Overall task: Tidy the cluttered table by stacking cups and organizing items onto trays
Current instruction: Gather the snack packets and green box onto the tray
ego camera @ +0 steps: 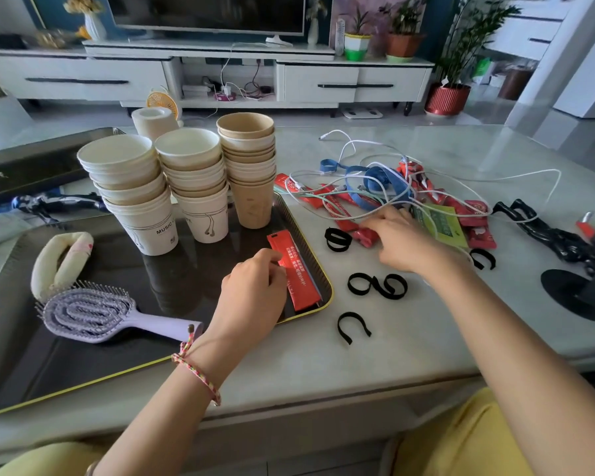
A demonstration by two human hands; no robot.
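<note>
Spreading under both hands, the pale table [392, 338] carries a dark tray [83, 365] beneath and left of the left hand [255, 290]. Three cup stacks [193, 187] stand on it beyond that hand, with a lilac hairbrush [93, 314] to its left. White cables [392, 197] tangle over the heaped sachets [474, 211] just beyond the right hand [399, 242], which pinches a crumpled sachet [364, 235] at the heap's edge. The left hand grips a red sachet [294, 273] lying in the tray's corner. Black loops [378, 286] lie between the hands.

Three paper-cup stacks [193, 187] upright on black tray [83, 365]; red sachet [301, 280] flat inside tray's right rim.
</note>
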